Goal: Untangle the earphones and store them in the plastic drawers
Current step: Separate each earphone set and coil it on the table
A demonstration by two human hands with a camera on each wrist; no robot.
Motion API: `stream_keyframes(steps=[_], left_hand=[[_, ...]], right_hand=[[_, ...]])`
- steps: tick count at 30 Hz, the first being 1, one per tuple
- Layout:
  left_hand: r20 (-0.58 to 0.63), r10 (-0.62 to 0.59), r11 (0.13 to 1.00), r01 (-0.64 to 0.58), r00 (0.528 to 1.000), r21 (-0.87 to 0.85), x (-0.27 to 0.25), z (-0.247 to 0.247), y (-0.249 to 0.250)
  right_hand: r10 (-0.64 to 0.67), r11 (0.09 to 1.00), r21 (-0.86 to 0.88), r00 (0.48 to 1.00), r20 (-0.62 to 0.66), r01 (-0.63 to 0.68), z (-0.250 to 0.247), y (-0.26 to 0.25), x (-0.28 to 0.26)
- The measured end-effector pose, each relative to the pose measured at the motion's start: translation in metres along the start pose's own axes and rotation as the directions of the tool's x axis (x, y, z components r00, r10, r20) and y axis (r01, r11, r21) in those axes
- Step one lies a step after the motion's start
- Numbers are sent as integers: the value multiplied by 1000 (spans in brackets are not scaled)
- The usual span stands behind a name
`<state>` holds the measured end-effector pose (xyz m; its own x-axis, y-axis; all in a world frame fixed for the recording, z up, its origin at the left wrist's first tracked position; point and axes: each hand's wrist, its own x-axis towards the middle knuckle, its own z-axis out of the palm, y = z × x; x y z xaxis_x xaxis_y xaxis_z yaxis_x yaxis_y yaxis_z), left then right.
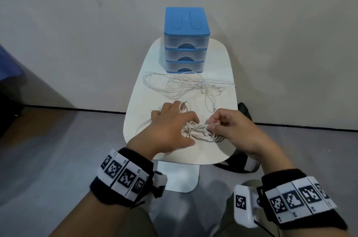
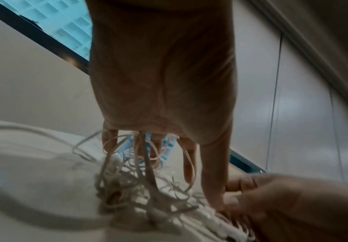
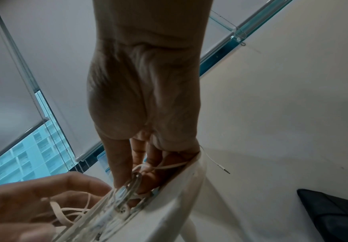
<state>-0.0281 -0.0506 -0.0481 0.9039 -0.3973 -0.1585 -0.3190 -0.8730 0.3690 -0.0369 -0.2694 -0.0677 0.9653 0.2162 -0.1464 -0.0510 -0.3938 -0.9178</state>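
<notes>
Earphones (image 1: 199, 130): white tangle, sits on the near end of the small white table (image 1: 219, 58), right between your two hands. Your right hand (image 1: 232, 130) pinches a bundle of cord loops, thumb against curled fingers, likely to anchor that end. Your left hand (image 1: 170, 126) has fingers spread and threaded through the loops, probably to keep strands apart while you work the knot. Beyond your grip lies a second loose tangle of white earphones (image 1: 186, 85), untouched. Past that, the blue plastic drawers (image 1: 186, 41), all three closed. Untangling stage, I'd say; nothing stored yet. A jack plug (image 3: 227, 171) dangles off the table edge just outside your right hand.
</notes>
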Motion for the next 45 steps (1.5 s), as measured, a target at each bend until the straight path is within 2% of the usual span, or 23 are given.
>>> stream_keyframes(steps=[4, 9, 14, 20, 26, 28, 30, 31, 33, 35, 36, 40, 45], left_hand=[[-9, -29, 999, 29, 1000, -25, 5, -2, -7], [51, 21, 941, -2, 998, -339, -9, -30, -39], [-82, -18, 865, -26, 996, -501, -16, -53, -63], [-157, -26, 890, -49, 987, -453, -19, -57, -69], [-102, -115, 949, 79, 988, -305, -14, -53, -69], [-63, -124, 952, 100, 990, -290, -13, -51, -66], [-32, -118, 958, 105, 993, -268, -13, -48, -62], [-26, -118, 959, 107, 993, -264, -13, -46, -61], [-23, -121, 959, 111, 992, -260, -12, -44, -58], [-28, -130, 964, 119, 991, -239, -12, -43, -55], [-31, -132, 966, 122, 991, -230, -11, -43, -54], [-44, -111, 974, 100, 993, -202, -12, -44, -52], [-57, -47, 988, 38, 997, -150, -12, -41, -52]], right_hand=[[19, 1000, -1, 1000, -12, -19, -1, 0, 1], [32, 999, 18, 999, -32, -31, -2, 0, 0], [36, 999, -6, 997, -65, -36, -2, 2, 3], [48, 998, -32, 994, -102, -52, -3, 1, 5], [68, 981, -168, 979, -190, -101, -5, -7, 7], [-27, 960, -275, 969, -247, -43, -2, -20, 6], [-185, 931, -357, 943, -278, 77, 6, -40, 7], [-247, 921, -362, 935, -256, 144, 11, -53, 8], [-320, 894, -362, 941, -108, 263, 25, -74, 14], [-324, 844, -416, 940, 105, 337, 41, -85, 26], [-300, 816, -464, 939, 171, 345, 48, -88, 33], [-187, 720, -640, 962, 197, 270, 60, -86, 62], [-145, 559, -753, 935, 325, 348, 69, -81, 76]])
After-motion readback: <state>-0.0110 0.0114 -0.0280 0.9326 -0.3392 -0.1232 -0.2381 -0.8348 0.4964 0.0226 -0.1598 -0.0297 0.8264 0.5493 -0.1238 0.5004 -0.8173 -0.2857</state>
